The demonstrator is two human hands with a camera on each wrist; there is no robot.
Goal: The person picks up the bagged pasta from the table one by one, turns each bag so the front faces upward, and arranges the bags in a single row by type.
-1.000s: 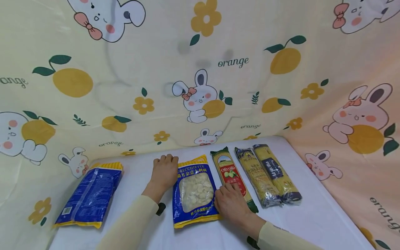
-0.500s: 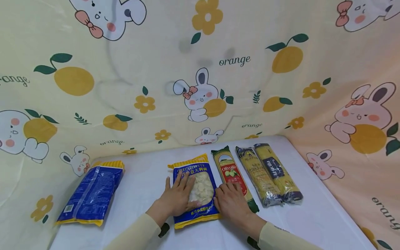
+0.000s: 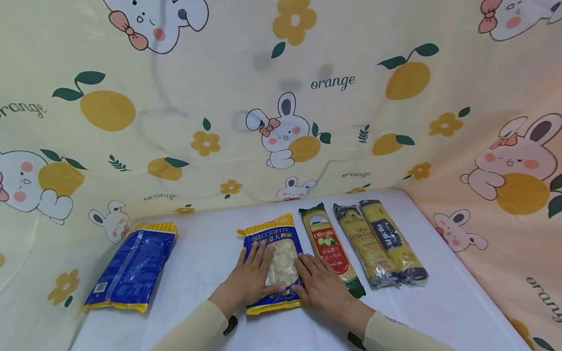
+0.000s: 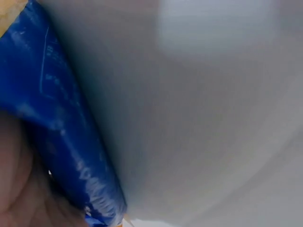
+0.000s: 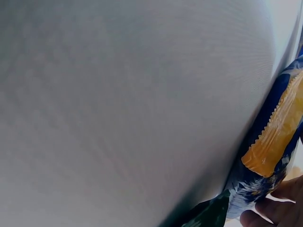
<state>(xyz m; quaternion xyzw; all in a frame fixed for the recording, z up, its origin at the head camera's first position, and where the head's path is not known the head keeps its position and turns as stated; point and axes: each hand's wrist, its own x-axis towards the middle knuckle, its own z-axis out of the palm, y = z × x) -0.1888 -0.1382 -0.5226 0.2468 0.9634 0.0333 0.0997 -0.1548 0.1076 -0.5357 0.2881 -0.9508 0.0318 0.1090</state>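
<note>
A blue and yellow bag of orecchiette pasta [image 3: 283, 261] lies face up on the white table, its shell-shaped pieces showing through a clear window. My left hand [image 3: 252, 273] rests flat on the bag's left part, fingers spread. On its right edge lies my right hand [image 3: 322, 282], with fingers extended and the thumb reaching onto the lower front. Close by on the right is a red-labelled Olivoilà spaghetti pack [image 3: 329, 246], its lower part just beyond the right hand. In the left wrist view, the bag's blue side [image 4: 71, 127] runs beside the palm.
Two more spaghetti packs, one gold [image 3: 366, 246] and one with a dark blue label [image 3: 391, 239], lie side by side at the right. A second blue bag [image 3: 133, 268] lies back side up at the left. A patterned curtain [image 3: 210, 97] borders the white table [image 3: 197, 243].
My left hand has moved from the bag's top left corner down onto its front and flattened. My right hand's fingers, curled at the bag's right edge before, have straightened onto it.
</note>
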